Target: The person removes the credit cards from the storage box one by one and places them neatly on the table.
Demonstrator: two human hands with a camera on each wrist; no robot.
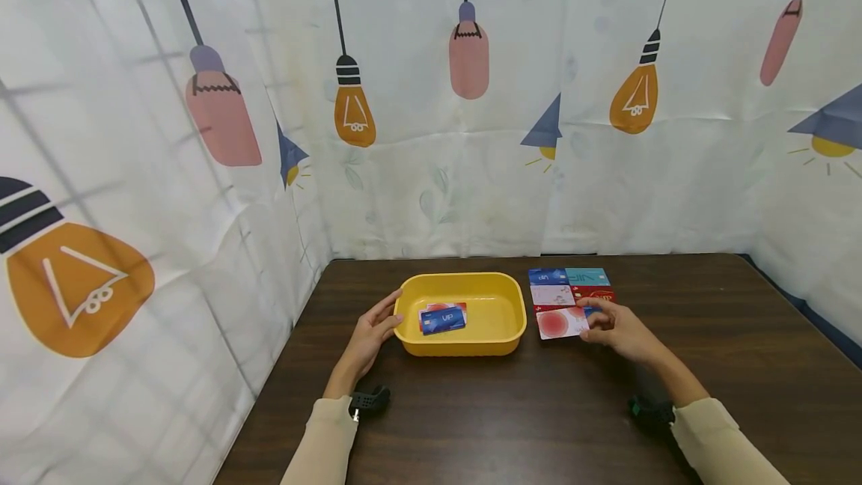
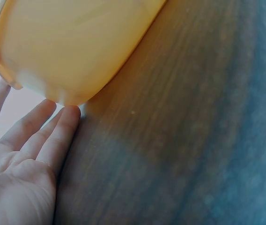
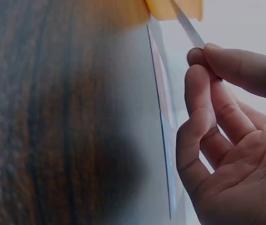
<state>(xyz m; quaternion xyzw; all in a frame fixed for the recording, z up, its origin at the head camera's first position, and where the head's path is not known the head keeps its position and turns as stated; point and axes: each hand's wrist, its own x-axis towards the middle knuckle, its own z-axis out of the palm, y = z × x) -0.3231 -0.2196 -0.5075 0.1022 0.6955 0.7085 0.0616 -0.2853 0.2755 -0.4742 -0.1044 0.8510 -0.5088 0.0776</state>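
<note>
My right hand pinches a white card with a pink-red circle between thumb and fingers. In the right wrist view the held card shows edge-on, raised above the cards on the table. Beneath and behind it lie a blue card, a teal card, a pale pink card and a red card. My left hand rests its fairly straight fingers against the left end of a yellow tray. Inside the tray a blue VIP card overlaps a pinkish-red card.
Everything stands on a dark brown wooden table. White curtains with printed lamps hang behind it and along the left side. Dark bands sit on both wrists.
</note>
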